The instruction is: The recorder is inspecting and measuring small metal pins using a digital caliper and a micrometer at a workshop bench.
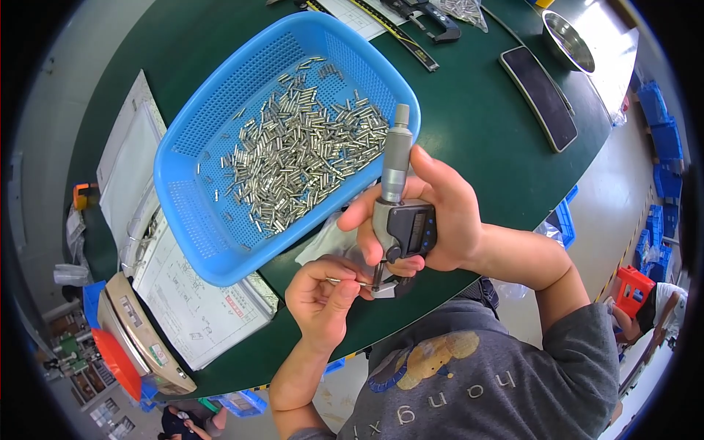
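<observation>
Fingers (339, 287) of the left hand (320, 301) pinch a pin (345, 281) in the micrometer (398, 213), which the right hand (433, 213) grips, beside the basket (191, 213).

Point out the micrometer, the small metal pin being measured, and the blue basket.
micrometer (408, 227): head view, on its dark display body, held in the right hand.
small metal pin (339, 281): head view, on its shaft, pinched by the left hand.
blue basket (220, 117): head view, on a bare perforated wall.
</observation>
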A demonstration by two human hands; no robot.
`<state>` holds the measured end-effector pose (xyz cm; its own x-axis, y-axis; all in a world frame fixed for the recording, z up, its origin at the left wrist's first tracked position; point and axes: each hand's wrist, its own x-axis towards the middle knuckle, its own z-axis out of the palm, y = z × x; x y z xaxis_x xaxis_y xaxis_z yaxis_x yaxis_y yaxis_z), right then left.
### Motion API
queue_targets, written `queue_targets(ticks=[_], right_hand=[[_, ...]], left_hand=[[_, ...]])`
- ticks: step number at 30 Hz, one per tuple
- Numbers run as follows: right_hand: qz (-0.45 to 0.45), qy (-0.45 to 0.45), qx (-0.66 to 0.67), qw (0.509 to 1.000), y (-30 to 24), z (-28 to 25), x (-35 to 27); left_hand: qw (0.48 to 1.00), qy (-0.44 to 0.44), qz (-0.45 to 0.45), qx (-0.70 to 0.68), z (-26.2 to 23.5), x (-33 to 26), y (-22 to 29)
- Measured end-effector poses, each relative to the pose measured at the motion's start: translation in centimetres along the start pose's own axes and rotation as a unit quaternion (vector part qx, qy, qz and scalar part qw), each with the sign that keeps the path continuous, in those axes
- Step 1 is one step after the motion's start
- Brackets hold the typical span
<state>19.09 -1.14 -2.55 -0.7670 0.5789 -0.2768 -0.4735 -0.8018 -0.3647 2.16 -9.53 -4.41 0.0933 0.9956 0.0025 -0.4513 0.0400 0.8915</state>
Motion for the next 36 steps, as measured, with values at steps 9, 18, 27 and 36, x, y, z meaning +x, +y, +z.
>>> queue_targets(ticks=[9,18,27,36], right_hand=[[-0.018,-0.009,0.001,1.000,0.15,-0.02,0.04],[-0.002,0.003,0.002,1.000,-0.02,0.08,-0.03],[-0.024,-0.017,-0.007,1.000,0.09,-0.18,-0.04],[-0.047,-0.001,-0.049,0.998,0.13,-0.21,0.04]], left_hand=[[1.000,0.000,0.008,0.005,-0.12,-0.09,-0.21],[1.000,0.004,0.012,0.017,-0.05,-0.05,-0.16],[1.000,0.009,-0.001,-0.004,-0.13,-0.09,-0.04],[1.000,0.013,0.003,0.006,-0.17,-0.07,-0.24]])
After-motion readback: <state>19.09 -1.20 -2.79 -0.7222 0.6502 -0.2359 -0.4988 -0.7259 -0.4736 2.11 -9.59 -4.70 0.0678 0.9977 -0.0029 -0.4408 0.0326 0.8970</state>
